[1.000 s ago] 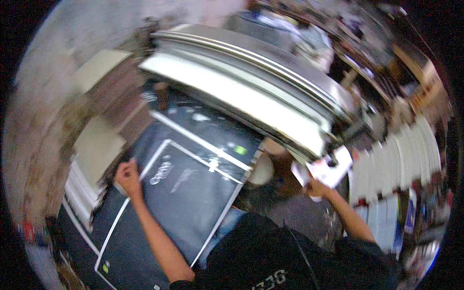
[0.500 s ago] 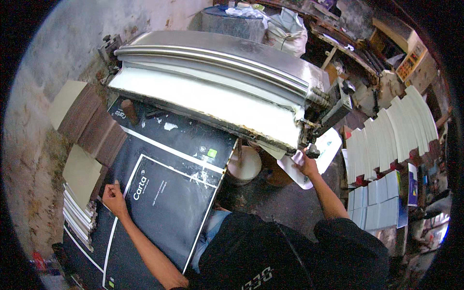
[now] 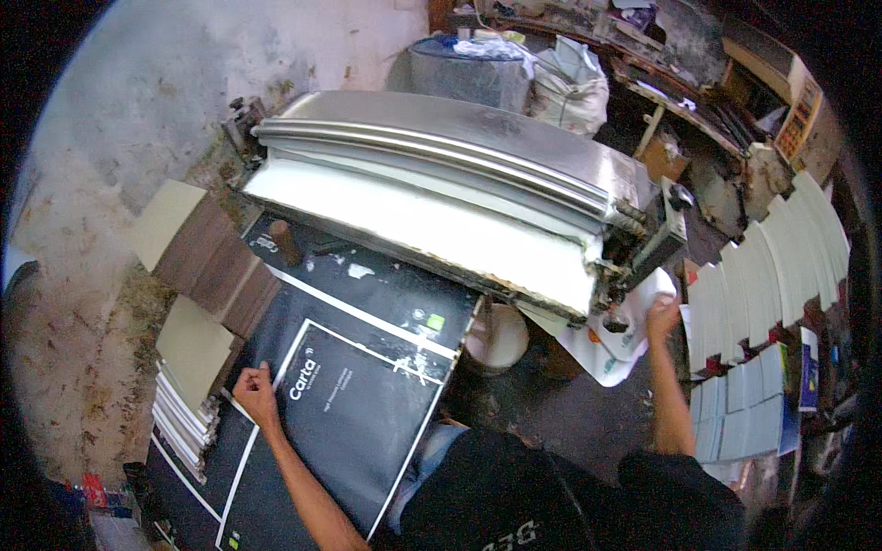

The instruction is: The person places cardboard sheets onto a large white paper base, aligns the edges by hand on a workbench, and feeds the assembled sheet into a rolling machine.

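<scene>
My left hand (image 3: 255, 393) rests loosely curled over the black printed sheet (image 3: 367, 404) that covers the table, beside a stack of off-white boards (image 3: 195, 342). No object shows in its fingers. At the machine's right end, my right hand (image 3: 663, 320) is closed by the edge of a white plastic piece (image 3: 617, 347). What its fingers grip, if anything, is hidden. Ahead of me stands a roller machine (image 3: 441, 138) with a long metal roller and a bright white surface (image 3: 423, 230) along its front.
Stacks of brown-edged boards (image 3: 216, 257) line the left side by the wall. Piled pale book blocks (image 3: 772, 266) and blue-white ones (image 3: 740, 404) stand at right. A white bucket (image 3: 496, 340) sits below the machine. Behind are a drum (image 3: 469, 73) and a sack (image 3: 570, 87).
My right hand has moved right, away from the machine's end fittings to the white plastic's outer edge. My left hand stays about where it was. The whole view has shifted slightly.
</scene>
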Available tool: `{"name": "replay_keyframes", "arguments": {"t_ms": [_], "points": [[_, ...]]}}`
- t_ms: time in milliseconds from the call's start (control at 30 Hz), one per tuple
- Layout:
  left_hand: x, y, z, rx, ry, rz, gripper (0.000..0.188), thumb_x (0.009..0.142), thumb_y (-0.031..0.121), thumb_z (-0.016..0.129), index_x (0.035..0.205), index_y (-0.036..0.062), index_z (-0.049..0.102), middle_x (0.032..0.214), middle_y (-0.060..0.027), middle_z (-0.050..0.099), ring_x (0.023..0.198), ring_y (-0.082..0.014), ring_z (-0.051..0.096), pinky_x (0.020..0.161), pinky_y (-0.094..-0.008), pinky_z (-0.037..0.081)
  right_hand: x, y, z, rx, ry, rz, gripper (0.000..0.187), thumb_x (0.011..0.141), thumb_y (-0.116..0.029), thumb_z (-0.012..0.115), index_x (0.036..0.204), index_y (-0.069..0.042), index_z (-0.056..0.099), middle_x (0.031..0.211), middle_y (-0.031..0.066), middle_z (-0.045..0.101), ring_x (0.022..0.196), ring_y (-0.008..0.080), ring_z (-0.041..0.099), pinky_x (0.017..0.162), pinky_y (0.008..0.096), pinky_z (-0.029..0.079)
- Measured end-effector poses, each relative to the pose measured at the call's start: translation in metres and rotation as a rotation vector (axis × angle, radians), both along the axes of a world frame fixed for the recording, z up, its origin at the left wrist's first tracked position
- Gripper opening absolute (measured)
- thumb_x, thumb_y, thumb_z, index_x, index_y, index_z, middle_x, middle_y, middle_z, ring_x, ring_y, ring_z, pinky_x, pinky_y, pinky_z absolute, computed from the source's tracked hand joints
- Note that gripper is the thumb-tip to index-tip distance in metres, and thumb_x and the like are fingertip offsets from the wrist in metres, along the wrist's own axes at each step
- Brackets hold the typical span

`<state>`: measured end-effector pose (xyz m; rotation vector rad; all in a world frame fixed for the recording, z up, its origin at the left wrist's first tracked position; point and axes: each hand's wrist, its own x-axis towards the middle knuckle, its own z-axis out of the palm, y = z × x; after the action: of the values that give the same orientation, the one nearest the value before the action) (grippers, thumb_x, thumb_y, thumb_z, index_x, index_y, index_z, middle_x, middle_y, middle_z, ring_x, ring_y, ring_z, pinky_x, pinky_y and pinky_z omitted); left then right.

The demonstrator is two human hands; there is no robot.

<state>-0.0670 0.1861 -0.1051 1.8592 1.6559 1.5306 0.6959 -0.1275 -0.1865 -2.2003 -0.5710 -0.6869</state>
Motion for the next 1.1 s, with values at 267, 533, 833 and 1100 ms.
{"name": "replay_keyframes", "arguments": {"t_ms": [267,533,833,1100], "points": [[0.112,-0.008,0.102,-0.243,0.02,-0.348,0.048,0.095,0.036,0.068,0.064,0.0,0.068,0.053,0.0022,0.052,0.053,-0.005,0.046,0.05,-0.0266,0.033,0.0,0.075,0.367,-0.149,-0.499,0.347,0.04,0.089,-0.001,0.052,0.127,-0.004,0.065,0.122,0.0181,0.069,0.114,0.0328,0.065,0.103,0.0394,0.046],[0.306,0.023,0.213,-0.371,-0.113,-0.879,0.081,0.097,0.07,0.039,0.076,-0.0006,0.073,0.049,-0.0073,0.053,0.052,-0.0123,0.051,0.049,-0.0298,0.036,-0.212,0.275,0.404,-0.639,-0.614,0.851,0.034,0.099,-0.011,0.047,0.131,-0.003,0.055,0.105,0.0247,0.068,0.089,0.0402,0.07,0.081,0.0467,0.057],[0.314,0.111,0.2,-0.658,-0.624,-0.829,0.027,0.102,0.031,0.048,0.086,0.009,0.052,0.067,0.0013,0.049,0.056,-0.0102,0.047,0.049,-0.0247,0.037,-0.267,0.352,0.389,-0.737,-0.155,1.443,0.048,0.102,-0.033,0.047,0.139,-0.003,0.042,0.095,0.03,0.069,0.092,0.0459,0.067,0.088,0.0525,0.05],[0.299,0.129,0.187,-0.601,-0.57,-0.816,0.041,0.101,0.049,0.051,0.083,0.0127,0.059,0.062,0.0027,0.053,0.055,-0.0095,0.051,0.049,-0.0252,0.039,-0.184,0.427,0.325,-1.06,0.047,1.22,0.101,0.084,-0.089,0.014,0.161,-0.023,0.017,0.167,0.0138,0.008,0.153,0.038,0.006,0.12,0.0638,0.006]]}}
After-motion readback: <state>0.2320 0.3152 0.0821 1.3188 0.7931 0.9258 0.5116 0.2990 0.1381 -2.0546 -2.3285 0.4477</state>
